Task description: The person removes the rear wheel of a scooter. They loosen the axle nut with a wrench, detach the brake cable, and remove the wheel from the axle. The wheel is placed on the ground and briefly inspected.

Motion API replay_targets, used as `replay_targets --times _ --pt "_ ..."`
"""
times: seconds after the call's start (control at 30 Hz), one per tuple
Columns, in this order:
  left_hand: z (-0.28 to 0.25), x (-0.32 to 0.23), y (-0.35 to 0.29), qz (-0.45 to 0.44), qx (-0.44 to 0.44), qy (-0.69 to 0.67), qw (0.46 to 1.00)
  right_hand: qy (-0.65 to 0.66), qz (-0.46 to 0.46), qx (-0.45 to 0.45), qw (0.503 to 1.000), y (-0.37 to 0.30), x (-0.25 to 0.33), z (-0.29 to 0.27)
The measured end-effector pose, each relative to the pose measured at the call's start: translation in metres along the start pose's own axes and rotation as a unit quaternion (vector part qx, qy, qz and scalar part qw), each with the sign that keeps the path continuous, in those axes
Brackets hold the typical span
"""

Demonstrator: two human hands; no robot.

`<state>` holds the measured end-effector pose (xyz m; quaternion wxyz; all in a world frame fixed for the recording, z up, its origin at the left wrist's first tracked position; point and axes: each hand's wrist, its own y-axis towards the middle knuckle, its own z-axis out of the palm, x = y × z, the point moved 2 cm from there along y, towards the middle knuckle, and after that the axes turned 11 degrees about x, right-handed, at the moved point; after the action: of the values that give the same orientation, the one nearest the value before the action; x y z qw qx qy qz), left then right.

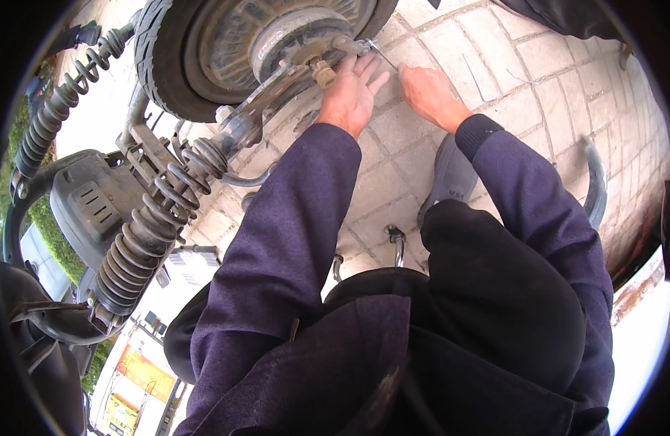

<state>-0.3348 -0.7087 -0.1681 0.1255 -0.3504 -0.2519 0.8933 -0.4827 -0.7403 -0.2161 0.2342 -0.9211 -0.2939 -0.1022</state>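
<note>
While the left hand (349,96) lies outspread beside the wheel (229,54), the curled right hand (431,93) grips a thin rod (385,57) jutting wheelward.

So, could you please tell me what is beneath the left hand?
Pale paving bricks show beside the left hand; whatever lies directly beneath it is covered.

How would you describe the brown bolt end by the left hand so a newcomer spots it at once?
Start at the big black tyre at the top and move in to the round grey hub inside it. Just below the hub's right side, beside the left hand, a stubby bolt end sticks out. Its tan-brown colour sets it apart from the grey metal arm beside it.
</note>
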Motion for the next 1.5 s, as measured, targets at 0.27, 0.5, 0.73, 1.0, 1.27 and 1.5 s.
replay_targets --times 0.27,0.5,0.73,1.0,1.27,1.5 --pt "0.002 -0.004 0.0 0.0 0.019 -0.007 1.0 -0.042 0.044 -0.007 0.998 -0.007 -0.056 -0.037" --pt "0.001 -0.004 0.0 -0.009 0.001 0.006 1.0 0.238 0.049 -0.043 0.969 -0.057 -0.034 -0.094" --pt "0.002 -0.002 0.001 -0.003 -0.003 0.01 1.0 0.193 -0.035 -0.089 0.976 -0.057 -0.002 -0.14" --pt "0.001 -0.003 -0.001 0.005 0.004 -0.007 1.0 0.129 -0.1 -0.103 0.981 -0.028 0.012 -0.154" --pt "0.002 -0.003 0.0 0.006 -0.007 -0.025 1.0 0.074 -0.098 -0.102 0.987 -0.03 0.027 -0.156" --pt "0.003 -0.003 0.0 0.005 -0.007 -0.016 1.0 0.081 -0.096 -0.094 0.988 -0.03 0.029 -0.159"
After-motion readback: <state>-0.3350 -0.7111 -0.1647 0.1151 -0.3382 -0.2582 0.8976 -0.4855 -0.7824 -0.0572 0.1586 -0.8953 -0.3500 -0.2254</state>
